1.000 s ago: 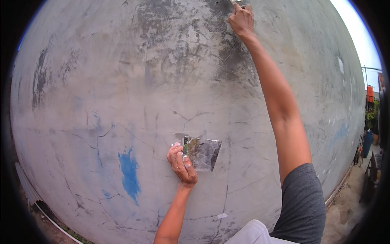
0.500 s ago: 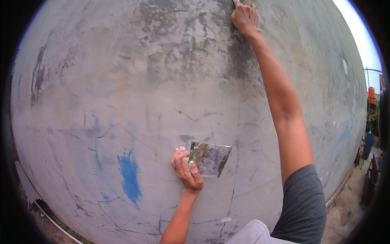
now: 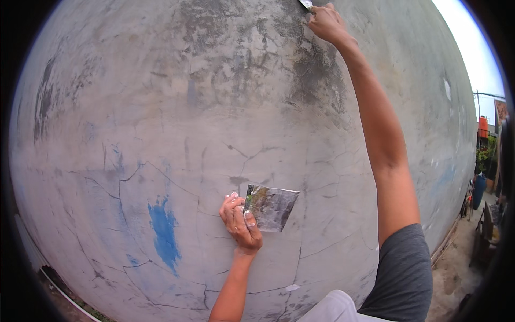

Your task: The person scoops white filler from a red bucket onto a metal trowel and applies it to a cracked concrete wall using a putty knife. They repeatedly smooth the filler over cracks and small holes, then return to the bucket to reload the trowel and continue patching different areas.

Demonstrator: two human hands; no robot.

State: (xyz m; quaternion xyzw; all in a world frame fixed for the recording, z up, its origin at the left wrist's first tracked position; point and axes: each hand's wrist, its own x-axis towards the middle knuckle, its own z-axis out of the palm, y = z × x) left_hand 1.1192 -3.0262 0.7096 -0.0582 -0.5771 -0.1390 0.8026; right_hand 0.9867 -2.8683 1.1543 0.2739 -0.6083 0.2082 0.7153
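My left hand point(image 3: 242, 224) is closed around a wide putty knife point(image 3: 274, 209), its shiny trapezoid blade turned to the right; the fingers hide its handle. White smears mark those fingertips. High up at the top edge, my right hand point(image 3: 330, 24) grips a small scraper point(image 3: 306, 4) close against the wall; only a bit of its pale metallic blade shows, the rest cut off by the frame. Facing me is a grey plastered wall point(image 3: 166, 129) with cracks. Dark rough patches point(image 3: 319, 80) spread below and left of the right hand.
A blue paint patch point(image 3: 164, 236) marks the wall at lower left. A white pipe point(image 3: 70, 295) runs along the ground there. Past the wall's right end stand a blue container point(image 3: 479, 191), an orange tank point(image 3: 483, 126) and plants point(image 3: 485, 155).
My right hand has turned, and more of its scraper's blade shows at its left. The left hand and putty knife sit slightly farther left in view, as does the wall.
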